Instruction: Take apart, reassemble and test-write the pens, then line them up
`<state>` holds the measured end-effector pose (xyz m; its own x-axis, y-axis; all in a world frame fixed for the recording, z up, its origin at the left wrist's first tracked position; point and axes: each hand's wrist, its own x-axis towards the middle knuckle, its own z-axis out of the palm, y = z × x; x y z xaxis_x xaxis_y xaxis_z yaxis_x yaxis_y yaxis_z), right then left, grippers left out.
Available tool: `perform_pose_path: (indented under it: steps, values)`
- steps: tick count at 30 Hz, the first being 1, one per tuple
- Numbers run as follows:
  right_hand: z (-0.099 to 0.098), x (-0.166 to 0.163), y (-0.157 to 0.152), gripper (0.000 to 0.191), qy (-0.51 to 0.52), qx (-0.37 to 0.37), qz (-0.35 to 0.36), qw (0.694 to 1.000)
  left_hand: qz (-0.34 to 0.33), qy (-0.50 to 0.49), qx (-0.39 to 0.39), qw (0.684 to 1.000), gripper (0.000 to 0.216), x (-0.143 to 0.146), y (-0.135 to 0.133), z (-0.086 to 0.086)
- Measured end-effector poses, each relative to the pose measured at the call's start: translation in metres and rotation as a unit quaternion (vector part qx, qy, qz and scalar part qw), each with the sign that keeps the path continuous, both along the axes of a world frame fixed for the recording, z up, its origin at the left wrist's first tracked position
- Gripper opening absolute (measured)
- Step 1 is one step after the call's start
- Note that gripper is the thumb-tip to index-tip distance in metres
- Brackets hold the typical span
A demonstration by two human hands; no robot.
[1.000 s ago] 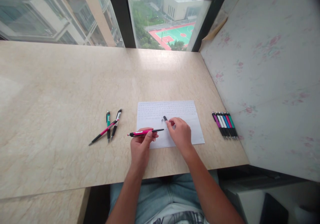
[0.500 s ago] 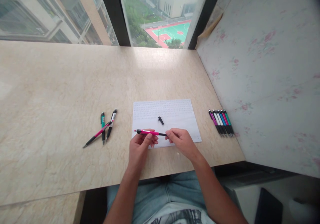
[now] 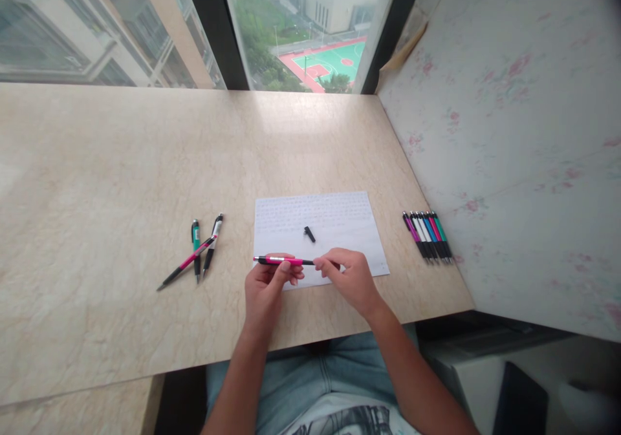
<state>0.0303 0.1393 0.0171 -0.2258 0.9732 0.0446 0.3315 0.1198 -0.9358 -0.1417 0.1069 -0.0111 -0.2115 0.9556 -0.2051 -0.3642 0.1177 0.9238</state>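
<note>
A pink and black pen [image 3: 285, 261] lies level between my hands, above the lower part of a sheet of paper [image 3: 359, 241] with rows of writing. My left hand [image 3: 266, 286] is closed round its pink barrel, thumb on top. The fingers of my right hand [image 3: 347, 276] pinch the black end on the right and hide its tip. On the paper, just beyond the pen, rests a small black piece [image 3: 309, 234] that looks like a pen grip or cap with a clip.
Left of the paper, a pink and black pen [image 3: 182, 267] lies across a green pen [image 3: 196, 247] and a white pen [image 3: 213, 244]. A row of several coloured pens [image 3: 427, 238] lies by the papered wall [image 3: 514, 163] on the right. Windows border the marble-patterned counter [image 3: 145, 150] at the back.
Both hands and the pen have shifted slightly left and down in the view, and the whole scene has drifted a little with the camera. The grip on the pen looks the same.
</note>
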Motion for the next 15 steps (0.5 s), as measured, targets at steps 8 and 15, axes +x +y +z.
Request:
perform_pose_path:
  steps: [8, 15]
  values:
    - [-0.0006, -0.0088, 0.0024, 0.018, -0.06, 0.197, 0.027, 0.978, 0.045, -0.086, -0.016, 0.995, 0.02, -0.0015, 0.0015, 0.0015]
    - [0.007, -0.0091, 0.0048, 0.02, -0.043, 0.072, 0.043, 0.996, 0.048, -0.102, -0.034, 0.993, 0.022, -0.0006, 0.0046, 0.0023]
